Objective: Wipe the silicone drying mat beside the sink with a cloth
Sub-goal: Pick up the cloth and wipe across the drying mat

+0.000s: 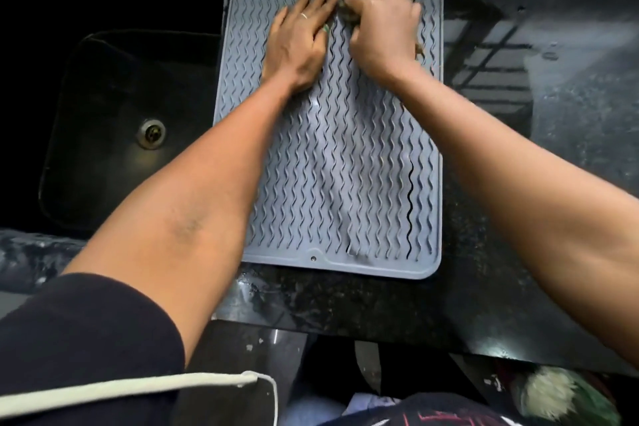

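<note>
A grey-blue silicone drying mat (332, 162) with wavy ridges lies on the black counter, right of the sink. My right hand (383, 31) presses down near the mat's far edge, shut on a dark crumpled cloth (345, 12) that shows only between the two hands and a little at the right of the hand. My left hand (299, 41) lies flat on the mat just left of it, fingers together and stretched toward the far edge, touching the cloth's side. The right hand is blurred. A wet smear runs down the mat's middle.
A black sink (114, 107) with a metal drain (151, 133) sits left of the mat. The glossy black granite counter (570, 121) extends to the right and front, reflecting a window grille. The counter's front edge runs below the mat.
</note>
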`<state>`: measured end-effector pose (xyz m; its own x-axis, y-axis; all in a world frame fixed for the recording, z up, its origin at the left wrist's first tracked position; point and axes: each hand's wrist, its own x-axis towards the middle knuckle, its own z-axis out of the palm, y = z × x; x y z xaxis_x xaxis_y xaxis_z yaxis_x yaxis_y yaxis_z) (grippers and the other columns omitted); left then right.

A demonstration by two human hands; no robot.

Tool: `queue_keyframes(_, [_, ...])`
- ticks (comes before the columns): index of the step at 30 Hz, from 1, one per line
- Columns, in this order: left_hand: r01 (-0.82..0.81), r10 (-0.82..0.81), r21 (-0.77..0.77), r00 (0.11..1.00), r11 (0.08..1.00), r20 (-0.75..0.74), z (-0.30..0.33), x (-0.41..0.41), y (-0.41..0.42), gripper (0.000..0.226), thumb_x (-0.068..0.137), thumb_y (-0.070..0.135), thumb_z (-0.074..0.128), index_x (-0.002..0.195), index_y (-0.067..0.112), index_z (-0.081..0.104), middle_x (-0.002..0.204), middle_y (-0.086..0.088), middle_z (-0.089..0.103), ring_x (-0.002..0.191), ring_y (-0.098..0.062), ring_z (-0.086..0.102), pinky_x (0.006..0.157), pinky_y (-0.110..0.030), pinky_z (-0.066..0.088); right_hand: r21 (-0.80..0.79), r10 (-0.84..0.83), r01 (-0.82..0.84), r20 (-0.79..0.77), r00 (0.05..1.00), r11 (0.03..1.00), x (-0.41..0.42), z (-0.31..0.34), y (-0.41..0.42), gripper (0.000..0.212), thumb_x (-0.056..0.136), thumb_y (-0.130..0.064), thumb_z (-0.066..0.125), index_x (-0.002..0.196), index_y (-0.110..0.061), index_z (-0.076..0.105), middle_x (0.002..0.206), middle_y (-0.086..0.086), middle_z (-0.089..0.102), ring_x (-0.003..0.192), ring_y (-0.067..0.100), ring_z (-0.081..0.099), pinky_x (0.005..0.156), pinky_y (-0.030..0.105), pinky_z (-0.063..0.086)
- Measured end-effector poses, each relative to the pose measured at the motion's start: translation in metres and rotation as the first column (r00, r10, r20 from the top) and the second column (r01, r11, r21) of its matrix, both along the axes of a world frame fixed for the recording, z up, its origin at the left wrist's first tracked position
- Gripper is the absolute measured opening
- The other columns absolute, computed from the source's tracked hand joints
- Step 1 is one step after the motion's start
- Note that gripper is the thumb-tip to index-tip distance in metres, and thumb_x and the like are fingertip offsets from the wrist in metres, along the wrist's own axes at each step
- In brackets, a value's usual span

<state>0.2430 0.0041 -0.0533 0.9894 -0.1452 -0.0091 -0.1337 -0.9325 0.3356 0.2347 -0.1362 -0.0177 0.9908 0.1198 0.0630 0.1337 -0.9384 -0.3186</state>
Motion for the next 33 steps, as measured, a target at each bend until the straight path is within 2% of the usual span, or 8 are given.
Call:
queue_keyframes(4, [-0.011,0.011,0.004,1.0,1.0,0.01,0.001,0.001,-0.002,0.05,0.1,0.027,0.029,0.149,0.031,0.027,0.159,0.009,0.023,0.148,-0.014,0.016,0.122,-0.036,0.007,0.028,0.019,-0.023,0.137,0.99,0.999,-0.058,-0.008,0.004,0.025,0.088,-0.016,0.049,0.1,-0.022,0.069,0.106,0.001,0.065,0.102,0.026,0.05,0.077,0.032,0.03])
queue_keyframes(8, [-0.012,0.012,0.006,1.0,1.0,0.014,0.005,-0.003,-0.003,0.05,0.1,0.027,0.028,0.149,0.03,0.027,0.158,0.009,0.024,0.148,-0.013,0.016,0.122,-0.037,0.007,0.082,0.148,-0.163,0.156,0.976,0.983,-0.148,0.001,-0.007,0.018,0.084,-0.015,0.057,0.091,-0.015,0.074,0.092,0.002,0.071,0.084,0.026,0.055,0.068,0.029,0.021])
queue_keyframes(11, [0.046,-0.044,0.056,0.999,0.997,-0.024,0.007,-0.006,-0.005,0.052,0.1,0.028,0.027,0.151,0.027,0.021,0.16,0.006,0.019,0.149,-0.017,0.012,0.121,-0.039,0.005,0.139,0.269,-0.27,0.022,0.963,0.953,-0.171,0.014,-0.015,0.02,0.078,-0.012,0.06,0.087,-0.02,0.077,0.085,-0.002,0.073,0.08,0.024,0.056,0.065,0.03,0.032])
queue_keyframes(15, [0.166,-0.148,0.166,0.983,0.972,-0.112,0.008,-0.022,0.008,0.053,0.102,0.033,0.024,0.153,0.028,0.009,0.162,-0.001,0.007,0.15,-0.026,0.004,0.12,-0.048,0.003,0.511,0.074,-0.036,-0.055,0.996,0.859,-0.128,0.033,-0.015,0.029,0.078,-0.005,0.055,0.087,-0.022,0.076,0.088,-0.004,0.075,0.082,0.012,0.063,0.076,0.031,0.053])
queue_keyframes(19, [0.223,-0.195,0.138,0.962,0.965,-0.191,0.014,-0.039,0.022,0.052,0.103,0.027,0.028,0.152,0.028,0.011,0.163,-0.003,0.003,0.149,-0.029,0.0,0.119,-0.048,0.001,0.174,0.027,-0.021,-0.031,0.999,0.985,-0.074,0.018,0.007,0.039,0.088,-0.01,0.043,0.119,-0.023,0.061,0.125,0.002,0.058,0.117,0.028,0.043,0.097,0.042,0.039])
queue_keyframes(23, [0.195,-0.153,0.146,0.954,0.97,-0.258,0.017,-0.042,0.017,0.053,0.104,0.027,0.027,0.152,0.03,0.007,0.163,-0.002,-0.003,0.149,-0.03,-0.005,0.118,-0.051,-0.003,0.006,0.097,-0.097,0.07,0.993,0.995,-0.104,-0.002,0.016,0.036,0.083,-0.008,0.044,0.112,-0.014,0.063,0.119,0.003,0.06,0.111,0.028,0.046,0.084,0.036,0.036])
queue_keyframes(29, [0.167,-0.107,0.192,0.951,0.967,-0.288,0.027,-0.049,0.011,0.053,0.104,0.029,0.023,0.152,0.03,0.001,0.162,-0.002,-0.009,0.149,-0.028,-0.009,0.119,-0.05,-0.005,0.059,0.253,-0.263,0.14,0.957,0.963,-0.197,0.0,0.007,0.024,0.081,-0.014,0.051,0.092,-0.011,0.073,0.091,0.005,0.069,0.083,0.026,0.054,0.066,0.029,0.028])
queue_keyframes(33, [0.14,-0.079,0.177,0.947,0.974,-0.311,0.032,-0.063,0.008,0.054,0.104,0.029,0.023,0.153,0.031,-0.002,0.162,-0.003,-0.01,0.149,-0.03,-0.01,0.118,-0.051,-0.006,0.368,0.185,-0.196,0.064,0.981,0.909,-0.19,0.02,0.0,0.027,0.076,-0.022,0.049,0.082,-0.021,0.076,0.083,0.0,0.072,0.08,0.02,0.057,0.061,0.025,0.033])
